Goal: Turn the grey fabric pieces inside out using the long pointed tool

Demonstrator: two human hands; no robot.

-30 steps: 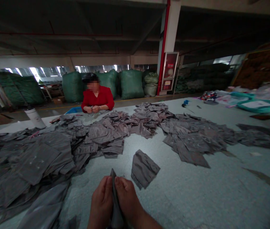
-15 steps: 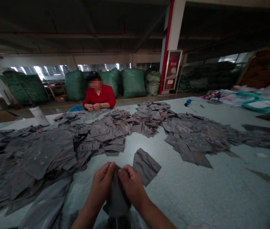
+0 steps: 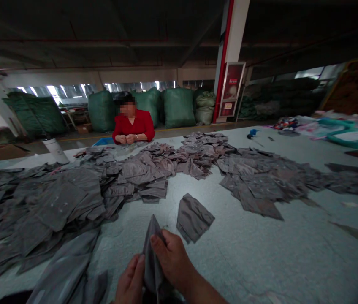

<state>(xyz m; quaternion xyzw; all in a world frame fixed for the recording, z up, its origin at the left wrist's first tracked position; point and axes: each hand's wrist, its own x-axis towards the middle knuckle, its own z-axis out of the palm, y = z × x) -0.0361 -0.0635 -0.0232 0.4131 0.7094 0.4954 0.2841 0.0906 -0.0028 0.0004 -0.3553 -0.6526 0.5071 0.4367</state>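
My hands hold a folded piece of grey fabric (image 3: 152, 257) upright between them, just above the table's near side. My right hand (image 3: 172, 259) pinches it from the right, and my left hand (image 3: 130, 280) presses against its lower left side. Just beyond my right hand lies a separate folded grey piece (image 3: 193, 217), not touching it. A large heap of similar grey fabric pieces (image 3: 55, 202) spreads to my left, and more (image 3: 255, 181) lie farther ahead and to the right.
Across the long pale table (image 3: 261, 253), a co-worker in a red top (image 3: 133, 126) sits with hands together. A white cylinder (image 3: 54, 150) stands at the far edge. Behind are green sacks (image 3: 179, 107); colourful materials (image 3: 350, 135) lie at the far right.
My hands have shifted on the fabric: the right has moved over its side and the left has dropped lower. The piece now stands up to a point. The view has tilted slightly.
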